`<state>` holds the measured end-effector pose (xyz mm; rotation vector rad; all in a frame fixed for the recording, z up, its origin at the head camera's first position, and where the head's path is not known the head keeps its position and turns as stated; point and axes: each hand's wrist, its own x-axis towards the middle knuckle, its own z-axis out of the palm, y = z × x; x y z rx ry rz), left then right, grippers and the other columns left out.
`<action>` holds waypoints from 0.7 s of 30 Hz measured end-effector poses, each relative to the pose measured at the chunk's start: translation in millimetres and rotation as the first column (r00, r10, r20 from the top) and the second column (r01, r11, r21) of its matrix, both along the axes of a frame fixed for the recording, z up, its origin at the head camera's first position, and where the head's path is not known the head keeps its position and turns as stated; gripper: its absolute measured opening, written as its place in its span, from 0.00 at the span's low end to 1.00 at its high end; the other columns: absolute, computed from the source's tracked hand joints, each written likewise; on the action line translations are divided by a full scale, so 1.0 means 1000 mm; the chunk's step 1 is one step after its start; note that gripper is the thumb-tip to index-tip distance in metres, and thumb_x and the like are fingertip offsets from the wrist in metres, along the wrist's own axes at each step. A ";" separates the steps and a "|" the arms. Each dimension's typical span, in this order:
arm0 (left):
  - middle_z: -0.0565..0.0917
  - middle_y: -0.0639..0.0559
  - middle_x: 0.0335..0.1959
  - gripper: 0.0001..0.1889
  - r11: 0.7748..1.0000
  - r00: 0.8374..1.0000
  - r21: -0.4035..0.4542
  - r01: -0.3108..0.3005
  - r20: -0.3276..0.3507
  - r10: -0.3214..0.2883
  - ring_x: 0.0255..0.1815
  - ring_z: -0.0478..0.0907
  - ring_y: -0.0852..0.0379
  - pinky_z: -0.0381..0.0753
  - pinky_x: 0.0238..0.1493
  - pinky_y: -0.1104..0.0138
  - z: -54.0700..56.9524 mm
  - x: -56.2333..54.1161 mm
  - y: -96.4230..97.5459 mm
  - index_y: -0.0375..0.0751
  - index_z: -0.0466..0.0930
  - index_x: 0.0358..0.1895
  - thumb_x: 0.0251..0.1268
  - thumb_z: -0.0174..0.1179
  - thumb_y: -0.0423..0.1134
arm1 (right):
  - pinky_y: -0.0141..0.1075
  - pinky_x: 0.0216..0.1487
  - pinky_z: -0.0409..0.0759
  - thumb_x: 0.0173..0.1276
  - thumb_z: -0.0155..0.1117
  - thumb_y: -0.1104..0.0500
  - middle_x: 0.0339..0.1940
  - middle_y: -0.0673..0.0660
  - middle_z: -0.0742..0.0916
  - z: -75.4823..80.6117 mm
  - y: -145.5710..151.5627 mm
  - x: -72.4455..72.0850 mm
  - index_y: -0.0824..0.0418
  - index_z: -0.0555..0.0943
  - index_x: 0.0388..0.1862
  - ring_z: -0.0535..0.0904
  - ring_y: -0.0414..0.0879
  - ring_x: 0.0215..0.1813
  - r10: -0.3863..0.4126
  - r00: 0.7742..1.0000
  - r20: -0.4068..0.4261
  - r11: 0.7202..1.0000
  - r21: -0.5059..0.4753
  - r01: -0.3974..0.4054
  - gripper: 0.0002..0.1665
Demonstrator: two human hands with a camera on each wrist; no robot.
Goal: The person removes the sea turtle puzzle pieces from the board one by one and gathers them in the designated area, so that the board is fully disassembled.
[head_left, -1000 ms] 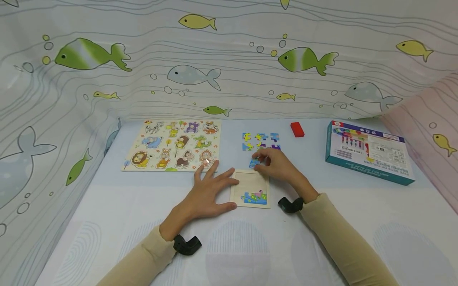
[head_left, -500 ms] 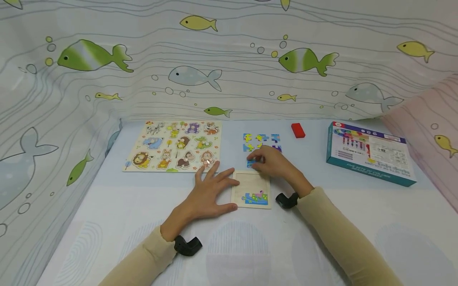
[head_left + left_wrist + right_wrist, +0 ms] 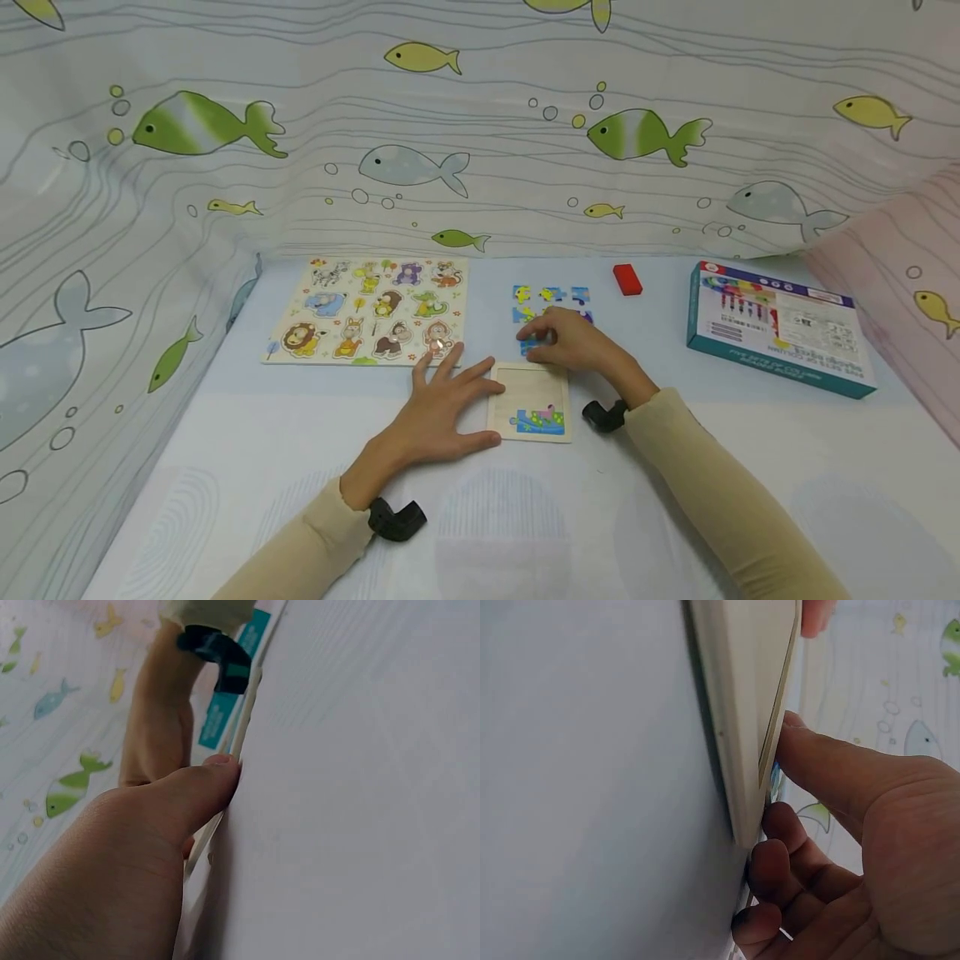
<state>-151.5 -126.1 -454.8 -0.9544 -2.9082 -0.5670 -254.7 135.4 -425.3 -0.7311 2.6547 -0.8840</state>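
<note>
A small wooden puzzle tray [image 3: 517, 379] lies on the table, with joined blue, green and pink jigsaw pieces [image 3: 540, 421] in its near right corner. My left hand [image 3: 438, 417] is spread at the tray's left side; thumb and fingertips touch its edge. In the left wrist view the thumb [image 3: 214, 784] rests along that edge. My right hand [image 3: 573, 340] pinches a blue puzzle piece [image 3: 528, 344] just beyond the tray's far edge. The right wrist view shows the thumb [image 3: 832, 761] and curled fingers by the tray corner, the piece mostly hidden between them.
Several loose puzzle pieces [image 3: 551, 294] lie beyond the right hand, partly covered by it. An animal peg board [image 3: 360, 317] lies at the left. A red block [image 3: 627, 280] and a flat box [image 3: 780, 329] are at the right. A fish-print curtain [image 3: 315, 200] stands behind.
My right hand has shifted slightly left with the blue piece, which now shows less. The left hand stays at the tray. The whole view has tilted a little.
</note>
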 end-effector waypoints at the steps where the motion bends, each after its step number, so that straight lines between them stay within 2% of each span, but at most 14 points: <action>1: 0.63 0.59 0.81 0.33 1.000 1.000 -0.003 -0.001 0.005 0.001 0.86 0.43 0.39 0.34 0.76 0.36 0.000 0.000 0.000 0.67 0.75 0.67 0.59 0.61 0.71 | 0.35 0.41 0.75 0.65 0.74 0.56 0.46 0.53 0.86 0.000 -0.001 -0.001 0.53 0.87 0.56 0.75 0.47 0.42 -0.002 1.000 0.000 1.000 0.001 0.002 0.19; 21: 0.63 0.59 0.81 0.33 1.000 1.000 -0.004 -0.002 0.005 0.002 0.86 0.43 0.39 0.35 0.76 0.35 0.000 0.000 0.000 0.67 0.75 0.67 0.60 0.60 0.71 | 0.35 0.42 0.76 0.67 0.72 0.56 0.45 0.55 0.85 0.003 -0.010 -0.004 0.54 0.86 0.58 0.76 0.48 0.44 -0.035 0.999 -0.036 0.999 0.023 0.036 0.21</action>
